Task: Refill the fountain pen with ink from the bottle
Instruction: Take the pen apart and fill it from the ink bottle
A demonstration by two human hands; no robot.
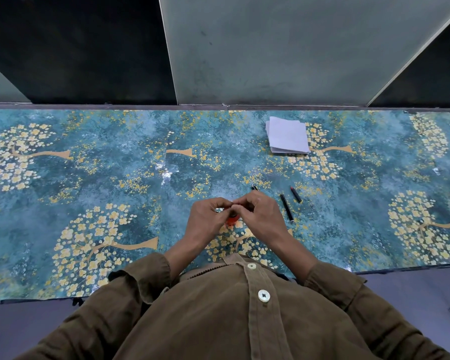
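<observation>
- Head view, looking down: both hands meet over the near middle of the patterned table (89,178), fingertips bunched together above a small red ink bottle (231,221).
- Left hand (208,219) has its fingers curled inward at the bottle's dark neck; whether it grips the bottle itself or a small part above it, I cannot tell, since the fingers hide it.
- Right hand (260,216) is also curled, pinching something small where the two sets of fingertips touch; the object itself is hidden.
- Just to the right of the right hand lies a long black pen part (287,207), its long axis running away from the person and tilted slightly left at the far end.
- Beside it, further right, lies a shorter black piece with a red tip (295,194), on a similar slant; a small black piece (254,188) shows just beyond the right hand's knuckles.
- These parts lie nearer the right hand, so it is probably the one to reach for them.
- A stack of white paper (287,136) sits well apart, far right.
</observation>
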